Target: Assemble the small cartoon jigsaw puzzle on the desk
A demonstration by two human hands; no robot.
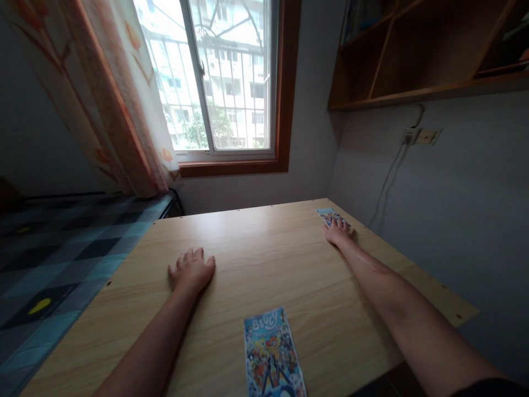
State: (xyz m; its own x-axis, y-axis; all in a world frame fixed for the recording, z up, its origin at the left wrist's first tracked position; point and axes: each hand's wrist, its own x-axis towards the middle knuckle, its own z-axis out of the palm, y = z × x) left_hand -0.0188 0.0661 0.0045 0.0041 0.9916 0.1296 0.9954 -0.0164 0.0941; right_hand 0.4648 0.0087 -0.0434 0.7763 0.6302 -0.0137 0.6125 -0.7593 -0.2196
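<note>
My left hand lies flat on the wooden table, fingers apart, with nothing in it. At the far right corner of the table, my right hand rests with spread fingers on the near end of a colourful printed card, covering part of it. Close to me, near the front of the table, lies a second printed card with "Bluey" lettering and many cartoon figures on a blue ground. Neither hand touches this nearer card, and its bottom edge runs out of view.
Left of the table is a bed with a checked cover. A window with a flowered curtain stands behind. On the right wall are a wooden shelf and a socket with a hanging cable.
</note>
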